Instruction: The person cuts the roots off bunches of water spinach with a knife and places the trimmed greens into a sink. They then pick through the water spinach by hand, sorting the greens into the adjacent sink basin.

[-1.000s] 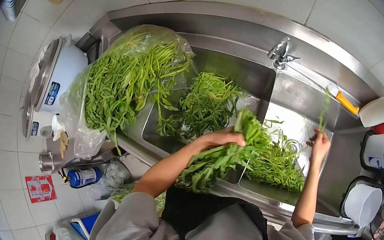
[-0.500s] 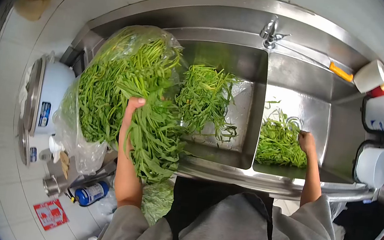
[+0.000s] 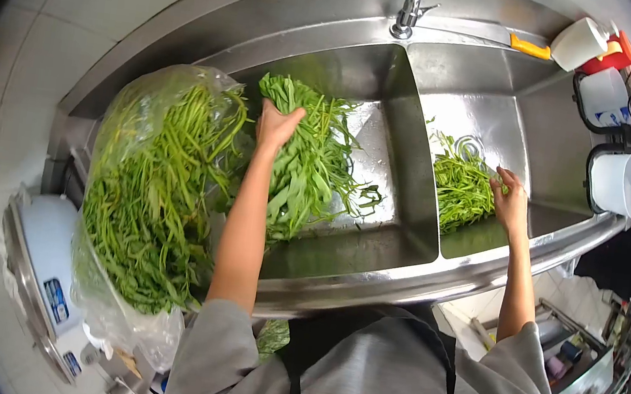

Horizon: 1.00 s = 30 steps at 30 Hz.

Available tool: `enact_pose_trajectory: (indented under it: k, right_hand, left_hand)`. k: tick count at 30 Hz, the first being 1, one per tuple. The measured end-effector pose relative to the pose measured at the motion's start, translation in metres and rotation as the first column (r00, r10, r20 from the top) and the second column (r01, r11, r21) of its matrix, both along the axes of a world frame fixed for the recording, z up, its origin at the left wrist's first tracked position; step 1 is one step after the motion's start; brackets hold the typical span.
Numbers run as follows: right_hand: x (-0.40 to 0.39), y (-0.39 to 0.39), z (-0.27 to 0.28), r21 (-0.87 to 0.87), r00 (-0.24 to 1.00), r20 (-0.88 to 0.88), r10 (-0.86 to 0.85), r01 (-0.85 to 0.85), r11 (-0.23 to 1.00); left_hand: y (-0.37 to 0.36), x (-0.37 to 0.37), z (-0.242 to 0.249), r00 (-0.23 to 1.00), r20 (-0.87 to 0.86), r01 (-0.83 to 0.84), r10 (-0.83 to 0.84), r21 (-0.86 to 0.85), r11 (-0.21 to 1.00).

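My left hand [image 3: 277, 124] is closed round a bunch of leafy greens [image 3: 299, 171], probably water spinach, over the left sink basin [image 3: 370, 268]. The bunch hangs over other greens lying there. To its left, a large clear plastic bag [image 3: 123, 112] bulges with more long-stemmed greens [image 3: 156, 200]. In the right basin [image 3: 568, 154], a pile of greens [image 3: 460, 188], mostly stems, lies against the divider. My right hand [image 3: 512, 203] is at the pile's right edge, fingers curled. A pale sliver shows by its fingertips, but what it holds I cannot make out.
A faucet [image 3: 409, 10] stands behind the basins. On the back ledge lies a knife with a yellow handle [image 3: 530, 47], beside a white container [image 3: 579, 44]. White tubs [image 3: 616, 183] line the right side. A pale blue lidded container [image 3: 48, 257] stands at left.
My left hand has carried the bunch of greens from over the bag rightward and up to the left basin. My right hand stays by the pile, its fingers less tightly curled. The view has tilted.
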State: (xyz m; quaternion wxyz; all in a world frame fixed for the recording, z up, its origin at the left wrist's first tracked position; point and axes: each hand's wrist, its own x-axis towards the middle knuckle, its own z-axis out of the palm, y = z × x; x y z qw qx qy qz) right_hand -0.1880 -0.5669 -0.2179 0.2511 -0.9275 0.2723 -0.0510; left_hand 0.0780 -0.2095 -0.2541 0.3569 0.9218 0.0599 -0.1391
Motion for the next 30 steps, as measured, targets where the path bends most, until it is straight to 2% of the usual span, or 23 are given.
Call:
enact_pose_trajectory:
  k: [2,3,4,5,6,7,8,9,10,11,12,14,16,17,18,20,22,24,26,27,28,29,30]
  right_hand:
    - [-0.001,0.021,0.012,-0.008,0.999,0.035,-0.040,0.040,0.999]
    - [0.002,0.034,0.015,-0.010,0.994,0.091,-0.060,0.061,0.998]
    - [0.006,0.049,0.014,0.074,0.980,0.151,-0.132,0.122,0.990]
    - [0.015,0.072,0.013,0.065,0.969,0.224,-0.104,0.091,0.994]
    - [0.023,0.086,-0.002,-0.030,0.945,0.311,0.106,-0.101,0.994]
    - [0.044,0.119,0.009,0.122,0.986,0.142,0.089,-0.107,0.987]
    - [0.063,0.139,-0.002,0.134,0.968,0.053,0.246,-0.252,0.959]
    - [0.077,0.157,-0.033,0.136,0.935,0.083,0.345,-0.354,0.925]
    - [0.094,0.171,-0.061,0.231,0.908,0.013,0.418,-0.409,0.883]
    - [0.108,0.179,-0.100,0.385,0.889,-0.161,0.428,-0.343,0.857]
    - [0.118,0.182,-0.147,0.425,0.848,-0.300,0.438,-0.292,0.857]
    - [0.126,0.178,-0.226,0.281,0.703,-0.594,0.392,-0.276,0.919]
    - [0.104,0.177,-0.309,0.311,0.714,-0.641,0.282,-0.094,0.946]
    - [0.092,0.185,-0.323,0.271,0.741,-0.615,0.270,-0.123,0.955]
    - [0.075,0.198,-0.331,0.225,0.769,-0.586,0.257,-0.151,0.963]
    - [0.042,0.214,-0.344,0.345,0.684,-0.602,0.412,-0.243,0.907]
    - [0.023,0.230,-0.331,0.469,0.447,-0.743,0.498,-0.183,0.864]
    - [0.009,0.238,-0.336,0.484,0.429,-0.731,0.530,-0.221,0.847]
    - [0.019,0.235,-0.309,0.561,0.386,-0.635,0.670,-0.366,0.742]
    - [0.029,0.237,-0.307,0.618,0.387,-0.604,0.696,-0.325,0.716]
    - [0.040,0.239,-0.304,0.668,0.399,-0.572,0.717,-0.280,0.689]
    - [0.055,0.241,-0.291,0.639,0.414,-0.558,0.719,-0.339,0.691]
    - [0.076,0.243,-0.272,0.603,0.428,-0.544,0.722,-0.400,0.691]
  left_hand:
    - [0.006,0.021,-0.044,0.999,0.028,0.013,-0.030,0.466,0.884]
    - [0.018,0.031,-0.093,0.994,0.063,0.048,-0.090,0.491,0.870]
    - [0.018,0.028,-0.114,0.994,0.053,0.055,-0.092,0.482,0.874]
    - [0.022,0.016,-0.130,0.960,-0.054,0.258,-0.274,0.543,0.799]
    - [0.026,0.007,-0.147,0.881,-0.169,0.451,-0.441,0.578,0.680]
    - [0.034,0.002,-0.173,0.845,-0.328,0.535,-0.423,0.552,0.640]
    - [0.043,-0.001,-0.186,0.835,-0.347,0.550,-0.426,0.543,0.635]
    - [0.053,-0.005,-0.198,0.850,-0.323,0.525,-0.415,0.585,0.619]
    - [0.060,-0.013,-0.208,0.865,-0.299,0.496,-0.402,0.626,0.602]
    - [0.058,-0.019,-0.196,0.891,-0.123,0.412,-0.437,0.624,0.664]
    - [0.053,-0.024,-0.181,0.891,-0.136,0.416,-0.433,0.626,0.660]
    - [0.036,-0.045,-0.159,0.765,0.357,0.309,-0.536,0.527,0.792]
    - [0.032,-0.073,-0.165,0.722,0.131,0.635,-0.680,0.265,0.725]
    - [0.035,-0.096,-0.184,0.642,0.095,0.740,-0.761,0.186,0.647]
    - [0.042,-0.116,-0.209,0.633,-0.136,0.771,-0.762,0.024,0.636]
    - [0.059,-0.158,-0.254,0.636,-0.353,0.733,-0.686,-0.001,0.680]
    - [0.074,-0.190,-0.285,0.629,-0.530,0.708,-0.569,0.088,0.700]
    - [0.086,-0.216,-0.315,0.455,-0.698,0.785,-0.553,0.021,0.620]
    - [0.079,-0.219,-0.307,0.390,-0.745,0.785,-0.541,-0.038,0.619]
    - [0.075,-0.212,-0.299,0.339,-0.786,0.781,-0.517,-0.071,0.621]
    - [0.074,-0.201,-0.287,0.443,-0.689,0.669,-0.573,-0.171,0.723]
    - [0.074,-0.188,-0.271,0.544,-0.588,0.546,-0.599,-0.294,0.785]
    - [0.067,-0.171,-0.245,0.694,-0.439,0.511,-0.571,-0.259,0.820]
